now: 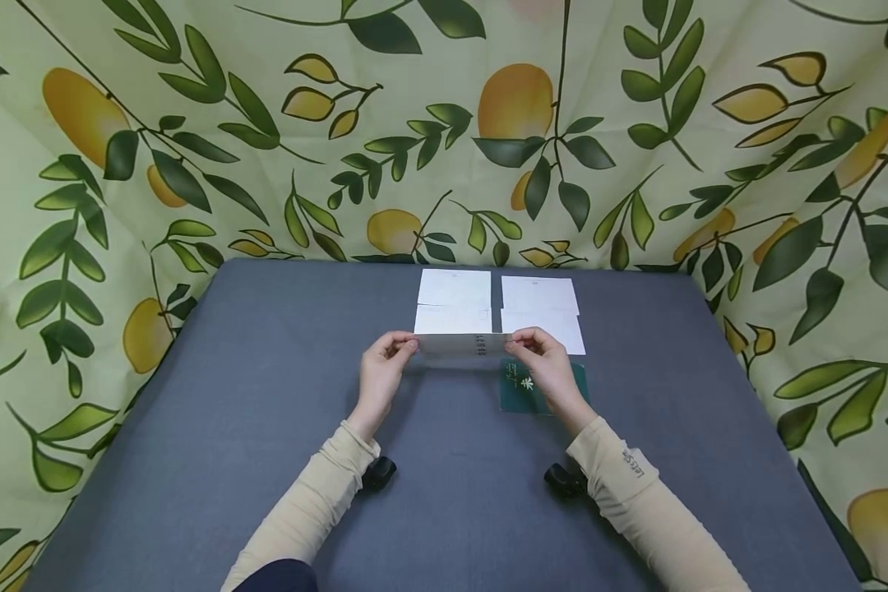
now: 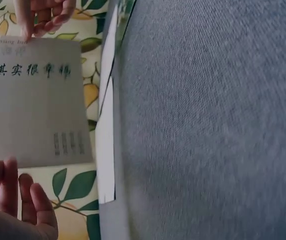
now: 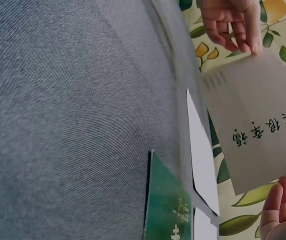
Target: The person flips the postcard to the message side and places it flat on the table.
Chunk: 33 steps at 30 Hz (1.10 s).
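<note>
A pale printed card (image 1: 455, 345) is held up over the table by both hands, tilted so it looks foreshortened in the head view. My left hand (image 1: 380, 374) pinches one end between thumb and fingers; my right hand (image 1: 551, 378) pinches the opposite end. In the left wrist view the card (image 2: 38, 110) shows a line of dark handwritten-style characters and several small columns of print near the left-hand end. The same face of the card (image 3: 258, 120) appears in the right wrist view. Below the right hand lies a dark green card (image 1: 516, 396) with white print, partly covered by that hand.
Behind the hands, several white cards lie in two overlapping columns, a left white card (image 1: 455, 288) and a right white card (image 1: 538, 293) at the back. A grey cloth (image 1: 444, 493) covers the table. Leaf-and-fruit patterned fabric (image 1: 392, 189) hangs round its back and sides.
</note>
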Motion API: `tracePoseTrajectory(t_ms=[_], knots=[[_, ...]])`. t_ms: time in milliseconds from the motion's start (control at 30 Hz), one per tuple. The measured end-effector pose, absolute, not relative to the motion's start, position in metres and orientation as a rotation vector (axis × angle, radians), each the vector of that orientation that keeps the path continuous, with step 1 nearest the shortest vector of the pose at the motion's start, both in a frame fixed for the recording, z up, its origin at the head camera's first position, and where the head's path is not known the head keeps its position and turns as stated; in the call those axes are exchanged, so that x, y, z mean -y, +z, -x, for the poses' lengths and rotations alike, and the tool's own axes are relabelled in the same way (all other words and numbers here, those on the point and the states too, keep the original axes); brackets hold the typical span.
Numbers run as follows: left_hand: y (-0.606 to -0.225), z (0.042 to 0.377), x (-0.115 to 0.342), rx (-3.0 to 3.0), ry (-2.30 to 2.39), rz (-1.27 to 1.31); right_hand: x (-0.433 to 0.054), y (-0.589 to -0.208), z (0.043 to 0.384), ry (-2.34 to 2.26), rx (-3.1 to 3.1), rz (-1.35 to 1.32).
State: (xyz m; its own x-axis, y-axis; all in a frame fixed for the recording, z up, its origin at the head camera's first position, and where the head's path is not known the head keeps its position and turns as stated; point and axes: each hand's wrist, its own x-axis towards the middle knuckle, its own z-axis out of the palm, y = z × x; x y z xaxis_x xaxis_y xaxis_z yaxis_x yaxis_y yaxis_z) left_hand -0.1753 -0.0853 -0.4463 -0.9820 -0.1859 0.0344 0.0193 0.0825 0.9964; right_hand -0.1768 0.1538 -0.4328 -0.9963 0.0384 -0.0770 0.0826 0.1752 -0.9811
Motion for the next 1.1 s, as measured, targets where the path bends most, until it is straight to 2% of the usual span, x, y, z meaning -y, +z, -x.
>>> tracePoseTrajectory(t_ms=[300, 533, 767, 1100], knots=[[-0.445, 0.176, 0.092, 2.324, -2.030, -0.166, -0.160, -0.443, 0.175, -1.966, -2.434, -0.122], [-0.446, 0.175, 0.096, 2.481, -1.919, -0.127, -0.170, -0.485, 0.191, -1.850, -2.506, -0.023], [-0.452, 0.181, 0.099, 2.720, -1.636, 0.030, -0.152, -0.455, 0.175, -1.484, -2.737, 0.087], [-0.457, 0.180, 0.105, 2.905, -1.397, 0.133, -0.140, -0.457, 0.177, -1.041, -2.893, 0.287]])
